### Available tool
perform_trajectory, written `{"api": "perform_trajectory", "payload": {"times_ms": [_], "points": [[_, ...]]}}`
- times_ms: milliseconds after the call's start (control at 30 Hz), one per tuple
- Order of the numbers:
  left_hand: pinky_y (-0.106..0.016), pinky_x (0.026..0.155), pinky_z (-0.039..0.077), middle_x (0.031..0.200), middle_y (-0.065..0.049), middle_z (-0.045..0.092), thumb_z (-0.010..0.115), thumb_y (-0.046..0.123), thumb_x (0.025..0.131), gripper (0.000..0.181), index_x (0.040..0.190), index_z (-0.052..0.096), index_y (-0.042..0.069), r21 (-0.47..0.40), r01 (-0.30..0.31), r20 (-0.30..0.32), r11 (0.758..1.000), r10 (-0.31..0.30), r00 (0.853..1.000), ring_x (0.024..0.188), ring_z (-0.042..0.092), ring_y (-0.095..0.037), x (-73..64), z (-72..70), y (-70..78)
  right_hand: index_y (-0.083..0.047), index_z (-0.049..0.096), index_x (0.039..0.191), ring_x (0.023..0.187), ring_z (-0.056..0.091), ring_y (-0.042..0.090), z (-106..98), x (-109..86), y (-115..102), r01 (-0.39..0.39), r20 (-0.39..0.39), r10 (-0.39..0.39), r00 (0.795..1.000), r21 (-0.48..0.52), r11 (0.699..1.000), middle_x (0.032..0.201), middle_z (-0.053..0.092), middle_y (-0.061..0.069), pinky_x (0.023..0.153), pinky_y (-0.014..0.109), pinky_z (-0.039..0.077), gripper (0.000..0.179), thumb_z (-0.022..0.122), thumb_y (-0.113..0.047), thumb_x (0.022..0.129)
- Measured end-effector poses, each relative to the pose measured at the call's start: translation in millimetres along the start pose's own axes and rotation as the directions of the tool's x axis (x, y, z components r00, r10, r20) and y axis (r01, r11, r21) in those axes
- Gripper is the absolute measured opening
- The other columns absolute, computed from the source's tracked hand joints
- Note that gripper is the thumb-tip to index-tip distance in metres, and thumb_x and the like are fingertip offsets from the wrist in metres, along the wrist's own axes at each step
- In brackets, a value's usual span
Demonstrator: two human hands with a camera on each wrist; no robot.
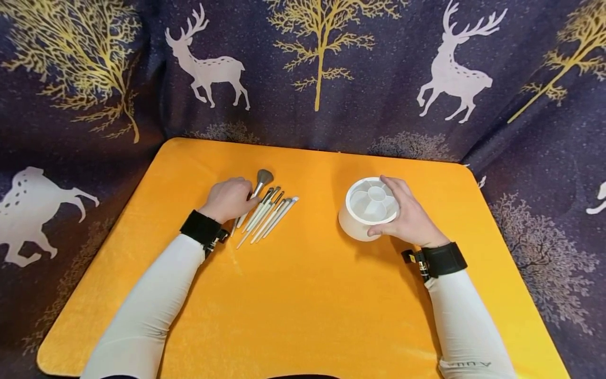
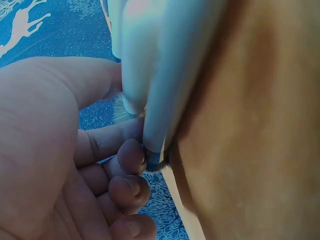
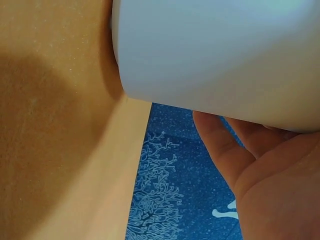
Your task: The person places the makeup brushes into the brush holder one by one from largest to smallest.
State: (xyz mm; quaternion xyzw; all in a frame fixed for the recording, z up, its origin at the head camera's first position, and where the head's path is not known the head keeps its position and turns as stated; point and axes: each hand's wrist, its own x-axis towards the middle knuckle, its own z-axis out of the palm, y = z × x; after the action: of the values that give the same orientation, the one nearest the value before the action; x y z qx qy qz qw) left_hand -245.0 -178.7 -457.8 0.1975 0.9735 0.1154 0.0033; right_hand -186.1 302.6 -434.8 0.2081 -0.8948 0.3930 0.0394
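In the head view, a bunch of makeup brushes [image 1: 269, 217] with pale handles and dark or light tips lies left of the table's middle. My left hand [image 1: 228, 199] is at its left side, thumb over the handle of the large fluffy brush [image 1: 264, 177]. Close up in the left wrist view, the thumb and curled fingertips pinch at the pale brush handles [image 2: 175, 75]. To the right, a round white brush holder [image 1: 355, 223], divided into several compartments around a central ring, stands on the table. My right hand [image 1: 414, 217] grips its right side, thumb in front, fingers behind.
An orange-covered table [image 1: 303, 305] with rounded corners lies under everything. Behind it and at both sides hangs a dark blue cloth [image 1: 369, 105] printed with white deer and yellow trees.
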Motion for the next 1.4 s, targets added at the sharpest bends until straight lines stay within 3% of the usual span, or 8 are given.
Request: {"api": "perform_trajectory", "payload": {"times_ms": [333, 700, 967, 1400], "points": [[-0.037, 0.054, 0.039, 0.075, -0.006, 0.055, 0.073, 0.035, 0.107, 0.035, 0.081, 0.063, 0.015, -0.001, 0.007, -0.003, 1.000, -0.007, 1.000, 0.061, 0.053, -0.023, 4.2, 1.3, 7.1, -0.012, 0.039, 0.173, 0.144, 0.049, 0.038, -2.0, -3.0, -0.5, -0.002, -0.001, 0.002, 1.000, -0.013, 1.000, 0.165, 0.043, 0.012, 0.118, 0.064, 0.039, 0.138, 0.115, -0.028, 0.059], [-0.036, 0.054, 0.035, 0.073, -0.006, 0.053, 0.071, 0.032, 0.107, 0.034, 0.079, 0.061, 0.015, -0.003, 0.003, -0.018, 1.000, -0.003, 1.000, 0.060, 0.050, -0.022, 4.2, 1.9, 2.6, -0.009, 0.041, 0.171, 0.145, 0.048, 0.038, -2.9, 1.2, -0.8, 0.013, 0.001, -0.013, 1.000, -0.008, 1.000, 0.166, 0.042, 0.012, 0.118, 0.065, 0.039, 0.133, 0.114, -0.027, 0.061], [-0.037, 0.054, 0.037, 0.072, -0.006, 0.053, 0.071, 0.032, 0.105, 0.033, 0.078, 0.060, 0.016, 0.006, 0.008, -0.018, 1.000, -0.008, 1.000, 0.061, 0.051, -0.022, 3.3, 0.4, 2.3, -0.013, 0.043, 0.170, 0.142, 0.047, 0.038, -2.6, -0.3, 0.0, -0.002, -0.008, 0.002, 1.000, 0.018, 1.000, 0.157, 0.039, 0.015, 0.117, 0.064, 0.039, 0.131, 0.114, -0.023, 0.061], [-0.036, 0.052, 0.034, 0.068, -0.004, 0.051, 0.069, 0.027, 0.103, 0.029, 0.078, 0.060, 0.015, -0.040, 0.032, -0.044, 0.999, -0.034, 0.998, 0.057, 0.049, -0.022, 2.9, 0.7, 0.9, -0.015, 0.044, 0.170, 0.146, 0.047, 0.039, -4.5, -1.6, 0.6, 0.018, 0.003, -0.018, 1.000, -0.032, 0.999, 0.162, 0.042, 0.011, 0.119, 0.068, 0.037, 0.126, 0.112, -0.028, 0.065]]}}
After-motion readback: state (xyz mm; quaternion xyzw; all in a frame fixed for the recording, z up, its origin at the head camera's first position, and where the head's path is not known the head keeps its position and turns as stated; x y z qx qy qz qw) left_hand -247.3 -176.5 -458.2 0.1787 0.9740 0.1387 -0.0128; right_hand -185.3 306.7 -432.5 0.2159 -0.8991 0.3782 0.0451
